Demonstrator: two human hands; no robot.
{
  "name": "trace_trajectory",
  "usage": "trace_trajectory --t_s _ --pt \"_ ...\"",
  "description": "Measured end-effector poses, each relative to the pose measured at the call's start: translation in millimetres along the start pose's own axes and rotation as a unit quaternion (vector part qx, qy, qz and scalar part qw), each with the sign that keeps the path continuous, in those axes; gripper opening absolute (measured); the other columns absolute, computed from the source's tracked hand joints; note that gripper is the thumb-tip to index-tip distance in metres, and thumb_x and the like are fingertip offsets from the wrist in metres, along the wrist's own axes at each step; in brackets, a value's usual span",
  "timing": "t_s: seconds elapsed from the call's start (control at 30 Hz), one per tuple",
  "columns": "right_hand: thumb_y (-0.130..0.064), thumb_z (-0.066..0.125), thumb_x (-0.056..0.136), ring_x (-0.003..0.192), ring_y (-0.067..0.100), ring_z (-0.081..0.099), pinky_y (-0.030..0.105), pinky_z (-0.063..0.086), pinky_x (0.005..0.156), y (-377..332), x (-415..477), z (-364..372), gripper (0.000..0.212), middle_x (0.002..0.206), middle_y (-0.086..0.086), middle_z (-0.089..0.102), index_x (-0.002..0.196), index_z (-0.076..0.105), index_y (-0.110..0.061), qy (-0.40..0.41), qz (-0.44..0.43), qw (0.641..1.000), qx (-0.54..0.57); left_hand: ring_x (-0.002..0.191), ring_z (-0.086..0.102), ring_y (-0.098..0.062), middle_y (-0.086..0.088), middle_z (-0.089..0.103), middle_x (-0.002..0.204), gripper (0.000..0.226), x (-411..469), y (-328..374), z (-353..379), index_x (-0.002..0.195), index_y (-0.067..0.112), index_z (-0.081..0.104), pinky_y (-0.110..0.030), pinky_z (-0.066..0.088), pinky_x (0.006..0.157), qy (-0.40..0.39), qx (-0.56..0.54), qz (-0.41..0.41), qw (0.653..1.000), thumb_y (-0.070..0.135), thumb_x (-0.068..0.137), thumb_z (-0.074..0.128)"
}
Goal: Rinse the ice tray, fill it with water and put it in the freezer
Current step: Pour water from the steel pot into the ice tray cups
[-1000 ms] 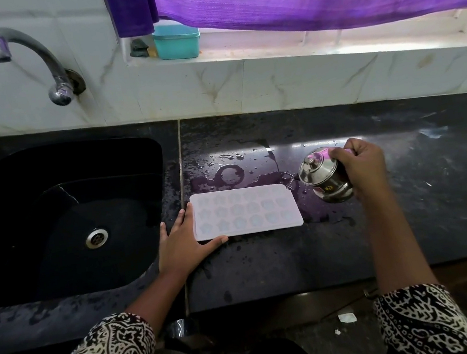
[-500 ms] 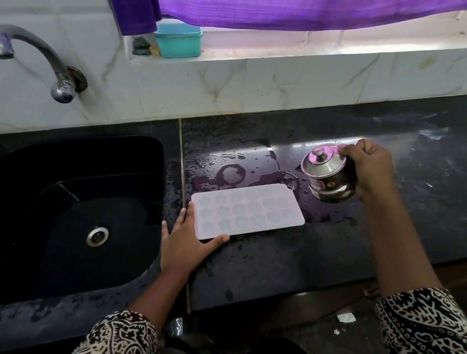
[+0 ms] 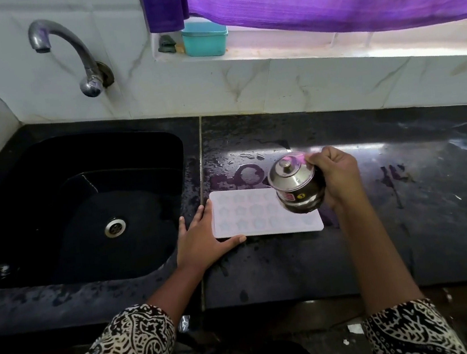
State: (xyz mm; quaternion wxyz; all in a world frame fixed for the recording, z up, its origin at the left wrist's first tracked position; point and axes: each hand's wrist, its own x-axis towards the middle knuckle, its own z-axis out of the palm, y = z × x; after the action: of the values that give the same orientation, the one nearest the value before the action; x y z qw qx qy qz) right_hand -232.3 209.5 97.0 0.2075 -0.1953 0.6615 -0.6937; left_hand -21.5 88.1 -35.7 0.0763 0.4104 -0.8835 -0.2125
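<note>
Gripping one lidded steel pot (image 3: pixel 297 187), the right hand (image 3: pixel 339 176) holds it tilted over the right end of the one white ice tray (image 3: pixel 249 216). This tray lies on a wet black stone counter (image 3: pixel 409 213), beside one black sink (image 3: pixel 51 200) with one tap (image 3: pixel 73 49). The left hand (image 3: pixel 202 240) lies flat with straight fingers, touching the tray's left edge.

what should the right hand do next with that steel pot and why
Probably tip the steel pot a little further toward the ice tray. The right hand grips it tilted above the tray's right end, and no stream of water shows. The left hand lies flat against the tray's left edge on the wet counter, so the tray looks braced for pouring.
</note>
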Motion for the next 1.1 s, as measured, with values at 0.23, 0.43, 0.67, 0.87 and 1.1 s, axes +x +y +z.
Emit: trace_trajectory --t_s 0.23,0.43,0.67,0.87,1.1 --pt "-0.004 0.066 0.079 0.050 0.012 0.038 0.023 0.034 0.049 6.4 -3.0 32.9 0.035 0.051 0.001 0.042 0.057 0.040 -0.015 -0.061 -0.029 0.995 -0.079 0.148 0.007 -0.004 0.004 0.021 0.160 0.122 -0.9 2.1 -2.6 0.154 0.021 0.000 -0.042 -0.006 0.120 -0.008 -0.001 -0.006 1.000 0.088 0.064 0.047" --pt "-0.006 0.069 0.076 0.054 0.017 0.036 0.028 0.033 0.055 6.7 -4.1 46.9 0.043 0.052 0.001 0.036 0.052 0.036 -0.019 -0.097 -0.077 0.981 -0.151 0.147 0.005 -0.003 0.004 0.018 0.161 0.121 -1.3 4.2 -4.7 0.154 0.021 -0.002 -0.042 -0.005 0.120 -0.014 0.011 -0.011 1.000 0.087 0.066 0.048" --pt "-0.018 0.068 0.072 0.059 0.021 0.044 0.035 0.039 0.059 8.0 -1.7 51.8 0.036 0.058 0.009 0.044 0.051 0.040 -0.021 -0.111 -0.094 0.968 -0.203 0.147 0.005 -0.003 0.003 0.021 0.160 0.122 -0.1 4.1 -4.4 0.154 0.020 -0.002 -0.042 -0.005 0.120 -0.012 0.014 -0.009 1.000 0.088 0.066 0.046" --pt "-0.012 0.067 0.077 0.059 0.021 0.042 0.033 0.038 0.059 6.8 -2.6 56.1 0.038 0.058 0.010 0.043 0.054 0.038 -0.018 -0.121 -0.113 0.959 -0.231 0.147 0.005 -0.004 0.002 0.021 0.160 0.121 -0.3 3.3 -4.1 0.154 0.020 -0.002 -0.042 -0.004 0.120 -0.010 0.017 -0.008 1.000 0.088 0.066 0.047" --pt "-0.011 0.067 0.078 0.058 0.019 0.040 0.031 0.037 0.059 2.2 -3.5 56.0 0.041 0.055 0.003 0.041 0.053 0.036 -0.020 -0.122 -0.124 0.957 -0.232 0.148 0.005 -0.004 0.002 0.020 0.160 0.122 0.1 2.5 -3.0 0.154 0.021 -0.002 -0.042 -0.005 0.119 -0.010 0.013 -0.008 1.000 0.089 0.065 0.046"
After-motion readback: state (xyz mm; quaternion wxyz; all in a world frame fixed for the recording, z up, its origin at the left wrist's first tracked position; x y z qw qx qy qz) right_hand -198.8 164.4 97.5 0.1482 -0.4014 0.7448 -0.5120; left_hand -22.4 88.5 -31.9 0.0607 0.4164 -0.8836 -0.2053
